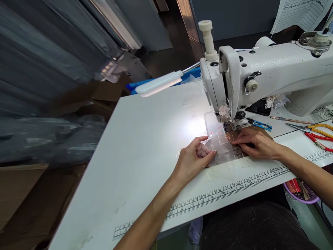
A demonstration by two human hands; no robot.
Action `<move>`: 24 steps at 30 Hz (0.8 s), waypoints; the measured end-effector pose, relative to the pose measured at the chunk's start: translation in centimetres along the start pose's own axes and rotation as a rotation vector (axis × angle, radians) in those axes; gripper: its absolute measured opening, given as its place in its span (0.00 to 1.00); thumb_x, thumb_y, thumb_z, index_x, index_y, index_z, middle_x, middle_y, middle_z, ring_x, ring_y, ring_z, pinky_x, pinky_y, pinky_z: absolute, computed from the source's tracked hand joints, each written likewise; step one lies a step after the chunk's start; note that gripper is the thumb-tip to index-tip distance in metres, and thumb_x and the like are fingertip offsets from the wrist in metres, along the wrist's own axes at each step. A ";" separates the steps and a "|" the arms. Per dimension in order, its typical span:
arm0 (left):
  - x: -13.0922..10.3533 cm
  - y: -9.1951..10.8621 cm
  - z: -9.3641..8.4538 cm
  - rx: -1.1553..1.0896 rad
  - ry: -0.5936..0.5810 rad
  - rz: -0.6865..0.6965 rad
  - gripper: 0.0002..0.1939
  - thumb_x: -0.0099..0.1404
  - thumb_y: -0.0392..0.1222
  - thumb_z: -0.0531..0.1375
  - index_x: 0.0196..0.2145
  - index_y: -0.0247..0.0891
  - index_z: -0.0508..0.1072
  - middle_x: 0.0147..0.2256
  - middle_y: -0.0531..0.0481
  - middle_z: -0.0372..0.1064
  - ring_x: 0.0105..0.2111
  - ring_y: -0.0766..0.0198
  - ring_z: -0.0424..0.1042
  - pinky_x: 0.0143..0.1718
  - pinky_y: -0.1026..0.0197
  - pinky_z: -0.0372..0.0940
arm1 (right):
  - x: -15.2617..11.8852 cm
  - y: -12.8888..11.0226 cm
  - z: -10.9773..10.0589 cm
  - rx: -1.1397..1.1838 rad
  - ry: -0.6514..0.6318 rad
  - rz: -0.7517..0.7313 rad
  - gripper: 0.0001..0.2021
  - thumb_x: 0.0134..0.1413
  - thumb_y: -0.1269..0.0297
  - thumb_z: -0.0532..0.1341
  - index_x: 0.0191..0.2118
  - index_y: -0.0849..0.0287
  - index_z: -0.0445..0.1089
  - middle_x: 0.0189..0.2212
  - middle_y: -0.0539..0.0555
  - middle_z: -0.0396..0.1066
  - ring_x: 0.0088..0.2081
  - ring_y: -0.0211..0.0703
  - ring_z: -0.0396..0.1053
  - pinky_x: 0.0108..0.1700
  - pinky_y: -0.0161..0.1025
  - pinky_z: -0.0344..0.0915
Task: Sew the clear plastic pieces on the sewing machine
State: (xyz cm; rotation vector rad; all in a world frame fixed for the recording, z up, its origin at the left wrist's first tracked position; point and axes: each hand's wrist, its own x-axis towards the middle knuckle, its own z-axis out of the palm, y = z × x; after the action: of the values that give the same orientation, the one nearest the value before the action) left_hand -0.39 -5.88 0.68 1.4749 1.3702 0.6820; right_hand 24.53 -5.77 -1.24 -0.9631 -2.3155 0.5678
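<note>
A sheer whitish piece of fabric [221, 149] with small red marks lies under the needle area of a white sewing machine [275, 69]. My left hand [196, 154] is closed on its left edge, thumb and fingers pinching the thin material. My right hand [256, 143] is bent over the right edge, its fingertips together on the fabric just in front of the presser foot [229, 126]. Beneath the right hand lies a brown plate [260, 131]. A pinkish fabric flower [224, 111] sits on the machine head above the foot.
Blue thread snips [260, 124], a thin stick-like tool [290, 120], yellow-handled scissors [319, 129] and a red-handled tool [318, 141] lie at the right. A lamp [160, 83] reaches over the white table [145, 146]. A printed ruler [208, 199] runs along the front edge.
</note>
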 end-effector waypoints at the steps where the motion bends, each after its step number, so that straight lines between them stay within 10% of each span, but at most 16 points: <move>1: 0.0 0.0 0.0 -0.002 0.001 0.004 0.27 0.52 0.44 0.66 0.48 0.36 0.67 0.23 0.58 0.70 0.18 0.69 0.69 0.19 0.66 0.69 | -0.1 -0.1 -0.1 0.001 -0.032 -0.029 0.16 0.57 0.72 0.55 0.46 0.58 0.78 0.39 0.56 0.73 0.41 0.43 0.69 0.45 0.42 0.68; 14: 0.2 -0.5 -0.8 0.067 -0.024 0.050 0.28 0.54 0.49 0.67 0.50 0.37 0.70 0.26 0.55 0.70 0.19 0.69 0.68 0.19 0.65 0.67 | -0.2 -0.4 -0.2 -0.082 -0.118 -0.099 0.17 0.56 0.73 0.56 0.46 0.57 0.78 0.40 0.58 0.70 0.44 0.47 0.66 0.47 0.46 0.68; 19: 1.0 -0.1 -1.3 0.524 0.242 0.526 0.14 0.62 0.51 0.62 0.40 0.40 0.78 0.35 0.49 0.70 0.22 0.70 0.65 0.23 0.63 0.65 | -0.3 -0.4 0.1 -0.071 -0.093 -0.094 0.16 0.55 0.73 0.57 0.45 0.57 0.79 0.40 0.58 0.70 0.44 0.47 0.66 0.46 0.46 0.68; 24: 3.0 0.5 0.1 0.848 -0.056 0.939 0.14 0.69 0.41 0.52 0.37 0.38 0.77 0.40 0.41 0.75 0.35 0.57 0.73 0.35 0.53 0.69 | -0.3 -0.5 0.2 -0.072 -0.093 -0.059 0.17 0.55 0.74 0.57 0.45 0.55 0.78 0.41 0.57 0.70 0.45 0.46 0.66 0.48 0.46 0.68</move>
State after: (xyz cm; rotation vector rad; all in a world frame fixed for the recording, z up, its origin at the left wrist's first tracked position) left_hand 0.50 -3.00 0.50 2.8613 0.8755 0.6125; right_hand 24.33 -6.35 -1.18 -0.9152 -2.4540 0.5179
